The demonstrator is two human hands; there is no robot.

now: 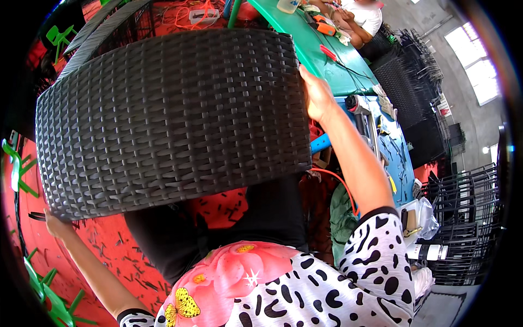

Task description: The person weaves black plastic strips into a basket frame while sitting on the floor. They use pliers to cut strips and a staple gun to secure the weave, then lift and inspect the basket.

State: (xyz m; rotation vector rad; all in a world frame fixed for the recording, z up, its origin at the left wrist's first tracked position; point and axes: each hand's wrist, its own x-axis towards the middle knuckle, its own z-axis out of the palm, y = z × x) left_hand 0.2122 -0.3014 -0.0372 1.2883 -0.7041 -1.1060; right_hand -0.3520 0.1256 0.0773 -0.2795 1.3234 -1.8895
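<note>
A large black woven wicker panel (174,120) is held up in front of me, tilted, over my lap. My right hand (318,97) grips its right edge near the upper corner, thumb along the side and the other fingers hidden behind it. At the lower left corner my left hand (56,224) is closed around the panel's edge, its fingers partly out of sight. A short dark strip (37,216) sticks out beside the left hand. The panel's underside does not show.
A green table (321,60) at the far right bears an orange tool (325,27) and red-handled pliers (328,53). Beyond it sits another person (359,22). Black frames (463,218) stand at right. Green stools (54,294) and black scraps lie about the red floor (125,250).
</note>
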